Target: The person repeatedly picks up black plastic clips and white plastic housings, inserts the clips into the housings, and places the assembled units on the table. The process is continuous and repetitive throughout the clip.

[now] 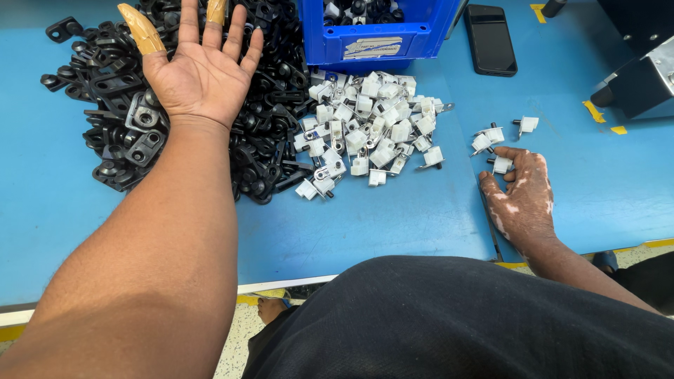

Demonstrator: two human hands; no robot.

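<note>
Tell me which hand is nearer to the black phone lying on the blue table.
Right. The right hand rests palm down on the table below and slightly right of the phone, among a few white parts. The left hand lies open on the black parts pile, far left of it.

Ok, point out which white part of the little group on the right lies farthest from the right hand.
The white part at the group's upper right edge, lying alone. The other three sit closer to the right hand, one right at its fingers.
</note>
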